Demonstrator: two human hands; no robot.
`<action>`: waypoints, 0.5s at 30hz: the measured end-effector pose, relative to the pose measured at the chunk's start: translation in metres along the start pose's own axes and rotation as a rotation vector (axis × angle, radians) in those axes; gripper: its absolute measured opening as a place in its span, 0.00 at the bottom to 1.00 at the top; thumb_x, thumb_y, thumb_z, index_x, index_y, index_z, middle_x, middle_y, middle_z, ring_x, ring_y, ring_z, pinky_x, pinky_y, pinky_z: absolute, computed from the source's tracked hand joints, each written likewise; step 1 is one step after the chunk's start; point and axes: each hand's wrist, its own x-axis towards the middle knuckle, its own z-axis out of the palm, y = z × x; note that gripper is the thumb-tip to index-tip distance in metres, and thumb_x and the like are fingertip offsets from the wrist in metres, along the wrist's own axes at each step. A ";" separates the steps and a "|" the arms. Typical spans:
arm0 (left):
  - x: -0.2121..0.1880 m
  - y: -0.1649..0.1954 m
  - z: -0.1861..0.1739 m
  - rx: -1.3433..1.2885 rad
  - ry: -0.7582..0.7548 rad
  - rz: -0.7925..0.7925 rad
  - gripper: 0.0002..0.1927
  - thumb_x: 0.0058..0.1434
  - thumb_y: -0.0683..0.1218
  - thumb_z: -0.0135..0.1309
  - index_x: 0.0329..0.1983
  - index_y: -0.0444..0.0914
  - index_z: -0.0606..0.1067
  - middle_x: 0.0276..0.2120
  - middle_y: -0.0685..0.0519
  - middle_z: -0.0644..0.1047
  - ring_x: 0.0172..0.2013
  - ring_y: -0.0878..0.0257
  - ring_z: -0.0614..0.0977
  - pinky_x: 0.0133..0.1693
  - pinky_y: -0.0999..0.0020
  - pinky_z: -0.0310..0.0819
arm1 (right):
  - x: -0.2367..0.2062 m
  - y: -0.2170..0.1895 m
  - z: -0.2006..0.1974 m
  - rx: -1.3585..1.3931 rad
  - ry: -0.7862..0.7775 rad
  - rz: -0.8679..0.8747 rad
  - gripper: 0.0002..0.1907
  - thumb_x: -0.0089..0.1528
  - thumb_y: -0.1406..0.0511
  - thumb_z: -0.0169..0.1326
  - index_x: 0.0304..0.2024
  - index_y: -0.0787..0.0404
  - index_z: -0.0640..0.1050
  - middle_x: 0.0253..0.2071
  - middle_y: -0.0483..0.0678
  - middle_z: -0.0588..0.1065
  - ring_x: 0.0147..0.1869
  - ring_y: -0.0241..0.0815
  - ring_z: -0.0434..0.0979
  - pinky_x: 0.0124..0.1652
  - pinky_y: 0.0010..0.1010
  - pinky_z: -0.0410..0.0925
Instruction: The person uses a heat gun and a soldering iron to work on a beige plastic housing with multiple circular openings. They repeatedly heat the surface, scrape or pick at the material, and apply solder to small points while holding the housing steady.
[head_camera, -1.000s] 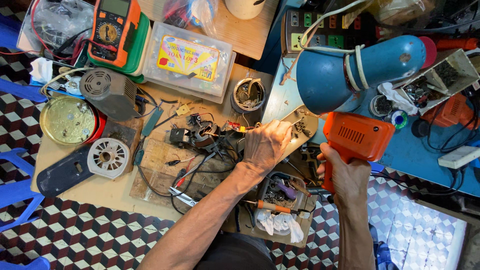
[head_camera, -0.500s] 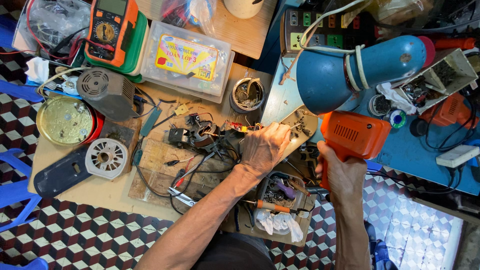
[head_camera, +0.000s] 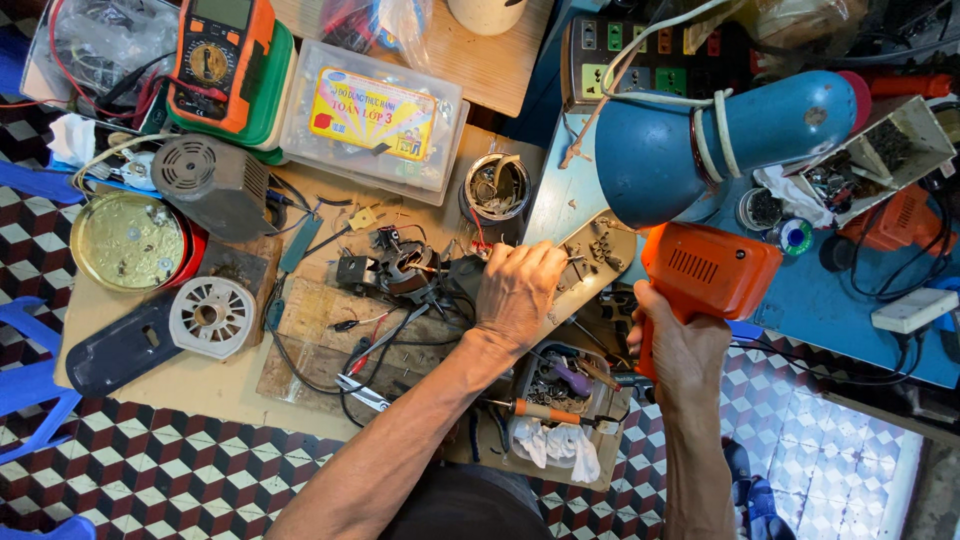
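My right hand (head_camera: 672, 340) grips the handle of an orange pistol-shaped soldering gun (head_camera: 708, 270), held upright at the right edge of the workbench. My left hand (head_camera: 520, 290) rests on the bench with its fingers pinched on thin wires beside a small motor coil (head_camera: 400, 265) with black and red leads. The gun's tip is hidden behind the blue lamp. A beige perforated plastic piece (head_camera: 600, 255) lies between the two hands.
A blue desk lamp (head_camera: 720, 140) hangs over the bench's right side. Around it sit an orange multimeter (head_camera: 215, 60), a clear plastic box (head_camera: 375, 120), a grey motor housing (head_camera: 210, 185), a round metal lid (head_camera: 128, 242), a white fan part (head_camera: 210, 315), a tin (head_camera: 497, 187) and a screwdriver (head_camera: 545, 410).
The right hand has raised the orange soldering gun slightly and shifted it left. The left hand stays at the wires by the coil.
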 end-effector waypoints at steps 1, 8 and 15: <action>-0.001 -0.001 0.000 -0.004 0.025 0.024 0.02 0.61 0.40 0.54 0.37 0.39 0.74 0.34 0.52 0.77 0.36 0.57 0.80 0.42 0.60 0.67 | 0.000 0.000 0.000 0.007 -0.004 -0.005 0.15 0.61 0.66 0.60 0.47 0.69 0.76 0.28 0.48 0.74 0.21 0.35 0.73 0.21 0.25 0.68; 0.000 -0.003 0.000 -0.030 0.010 0.028 0.02 0.65 0.43 0.54 0.36 0.40 0.74 0.33 0.54 0.77 0.36 0.58 0.80 0.43 0.60 0.67 | 0.002 -0.002 0.001 0.000 -0.008 0.004 0.16 0.61 0.66 0.60 0.48 0.69 0.75 0.28 0.48 0.74 0.21 0.35 0.73 0.21 0.25 0.68; 0.000 -0.004 0.002 -0.024 0.008 0.021 0.03 0.67 0.43 0.54 0.37 0.40 0.76 0.33 0.54 0.78 0.36 0.59 0.80 0.43 0.60 0.67 | 0.001 -0.001 0.000 -0.034 -0.017 -0.009 0.16 0.61 0.66 0.59 0.48 0.69 0.75 0.28 0.49 0.74 0.22 0.35 0.73 0.21 0.25 0.69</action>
